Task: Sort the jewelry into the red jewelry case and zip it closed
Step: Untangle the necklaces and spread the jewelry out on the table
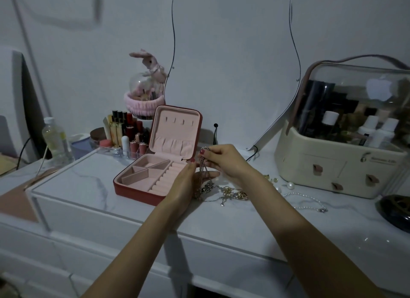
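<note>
The red jewelry case (131, 192) lies open on the white dresser, its pink lid upright and its pink compartments bare. Just right of the case my right hand (224, 162) pinches the top of a silver chain necklace (203, 175), which hangs down to the dresser top. My left hand (184, 182) is beside the hanging chain with straight fingers, palm toward it, touching or nearly touching it. A tangle of gold jewelry (233, 194) lies on the dresser below my right wrist. A pearl strand (306, 201) and loose pearls (290, 185) lie further right.
A cream cosmetics box (337, 171) with a clear lid stands at the right. A lipstick organiser (124, 135) and a pink rabbit dome (146, 84) stand behind the case. A wavy mirror (233, 64) leans on the wall. A dark round object (397, 211) sits at the right edge.
</note>
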